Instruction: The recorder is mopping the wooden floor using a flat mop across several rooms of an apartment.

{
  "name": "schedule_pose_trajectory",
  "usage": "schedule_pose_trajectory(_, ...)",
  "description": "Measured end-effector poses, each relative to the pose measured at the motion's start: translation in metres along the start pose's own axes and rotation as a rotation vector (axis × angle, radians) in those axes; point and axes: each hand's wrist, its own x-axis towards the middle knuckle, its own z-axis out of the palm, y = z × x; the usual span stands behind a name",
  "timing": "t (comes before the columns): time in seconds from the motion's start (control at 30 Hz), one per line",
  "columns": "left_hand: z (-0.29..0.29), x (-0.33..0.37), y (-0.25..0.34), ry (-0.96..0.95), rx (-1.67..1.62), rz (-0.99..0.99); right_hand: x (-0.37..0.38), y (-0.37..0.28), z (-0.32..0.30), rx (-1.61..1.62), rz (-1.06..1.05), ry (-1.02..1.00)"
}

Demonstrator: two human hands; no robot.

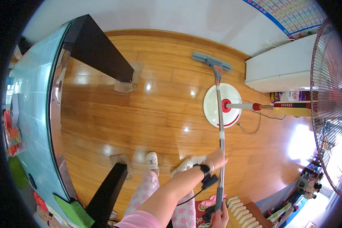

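Observation:
A flat mop (221,121) with a silver pole reaches away from me over the wooden floor. Its grey-blue head (211,61) rests near the far wall, joined to the pole by an orange and grey hinge. My left hand (215,157) is closed around the middle of the pole; a bracelet and a black strap with a small dark device sit on that wrist. Lower down, my right hand (220,218) wraps the grey grip at the pole's near end. The pole passes over the white round base (212,97) of a standing fan.
The fan's wire cage (330,102) rises at the right, with a cord (259,125) on the floor by its base. A white cabinet (281,64) stands at the far right wall. A glass-topped table (34,102) with dark legs (102,49) fills the left. My feet in white shoes (152,160) are below.

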Motion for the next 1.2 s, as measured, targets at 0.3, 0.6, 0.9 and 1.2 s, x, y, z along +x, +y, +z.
schedule_pose_trajectory(0.3, 0.047, 0.039, 0.012, 0.049, -0.275, -0.136, 0.078, 0.022, -0.052, -0.088, -0.045, -0.152)
schedule_pose_trajectory(0.6, 0.134, -0.044, 0.041, 0.019, -0.451, -0.201, -0.009, 0.025, -0.134, -0.278, -0.020, -0.150)
schedule_pose_trajectory(0.9, 0.048, 0.056, 0.027, 0.267, -0.438, -0.114, 0.105, -0.011, -0.077, -0.215, -0.060, -0.297)
schedule_pose_trajectory(1.2, 0.168, -0.116, -0.004, 0.280, -0.557, -0.117, -0.039, 0.064, -0.150, -0.258, 0.006, -0.377)
